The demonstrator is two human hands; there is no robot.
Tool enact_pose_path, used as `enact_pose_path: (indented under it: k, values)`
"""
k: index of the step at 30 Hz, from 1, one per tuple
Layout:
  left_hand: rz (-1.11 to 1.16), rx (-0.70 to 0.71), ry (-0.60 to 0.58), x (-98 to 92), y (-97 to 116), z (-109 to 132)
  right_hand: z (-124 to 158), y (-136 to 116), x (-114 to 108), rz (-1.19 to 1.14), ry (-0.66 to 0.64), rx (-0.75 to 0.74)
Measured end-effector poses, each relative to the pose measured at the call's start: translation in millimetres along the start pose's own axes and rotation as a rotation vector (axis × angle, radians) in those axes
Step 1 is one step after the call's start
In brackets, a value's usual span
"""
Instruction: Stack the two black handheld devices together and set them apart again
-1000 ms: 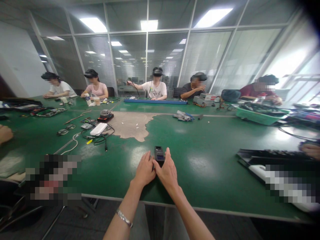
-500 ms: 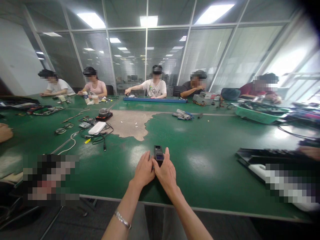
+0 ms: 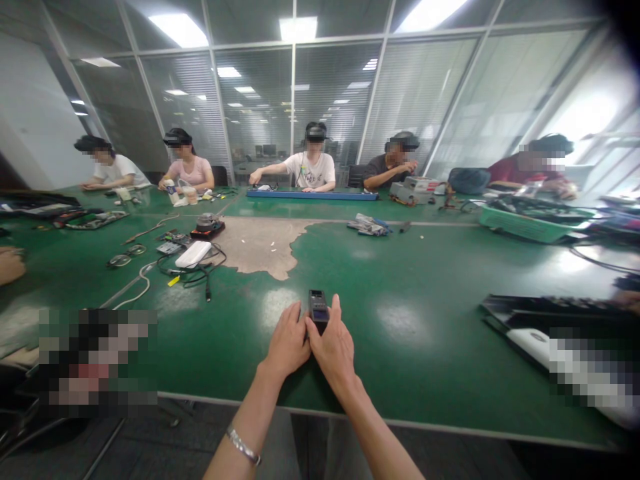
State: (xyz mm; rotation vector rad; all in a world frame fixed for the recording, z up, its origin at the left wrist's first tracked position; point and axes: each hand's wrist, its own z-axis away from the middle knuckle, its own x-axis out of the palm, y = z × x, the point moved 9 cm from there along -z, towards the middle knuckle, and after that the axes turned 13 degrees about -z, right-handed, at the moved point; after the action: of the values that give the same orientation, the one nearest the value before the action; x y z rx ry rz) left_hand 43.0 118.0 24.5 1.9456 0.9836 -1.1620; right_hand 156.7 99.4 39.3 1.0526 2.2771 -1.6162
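A small black box-shaped device (image 3: 319, 308) with a dark screen-like panel stands on the green table (image 3: 430, 367) in front of me. My left hand (image 3: 287, 339) lies against its left side, fingers together and pointing forward. Around its right side and near end is my right hand (image 3: 333, 343), with the thumb at the near left and the index finger stretched along the right. Both hands are closed in on the device from either side. My hands hide its lower part. A silver bracelet (image 3: 243, 445) circles my left wrist.
Left of centre lie a white power-bank-like block (image 3: 194, 254), black cables (image 3: 207, 283) and glasses (image 3: 126, 256). Grey gloves (image 3: 369, 225) lie farther off. A green basket (image 3: 533, 227) and a black-and-white casing (image 3: 530, 340) are at right. Several people sit around the table.
The camera view has shifted slightly. My hands and the black device keep the same places relative to each other.
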Motion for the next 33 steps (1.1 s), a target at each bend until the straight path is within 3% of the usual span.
enact_pose_path:
  k: [14,22,28,33]
  values:
    - [0.004,0.006,-0.008,4.1,-2.0,0.3,-3.1,-8.4,-6.5,-0.035,0.026,0.014]
    - [-0.011,0.006,-0.017,1.9,-0.4,0.3,-16.3,-21.2,-39.1,-0.166,0.119,-0.005]
    - [-0.010,0.008,-0.039,-1.5,1.7,-0.1,-26.1,-2.7,-69.2,-0.118,0.208,-0.023]
    - [-0.009,0.005,-0.035,-0.8,0.4,0.4,-21.9,22.3,-67.5,-0.066,0.185,0.003]
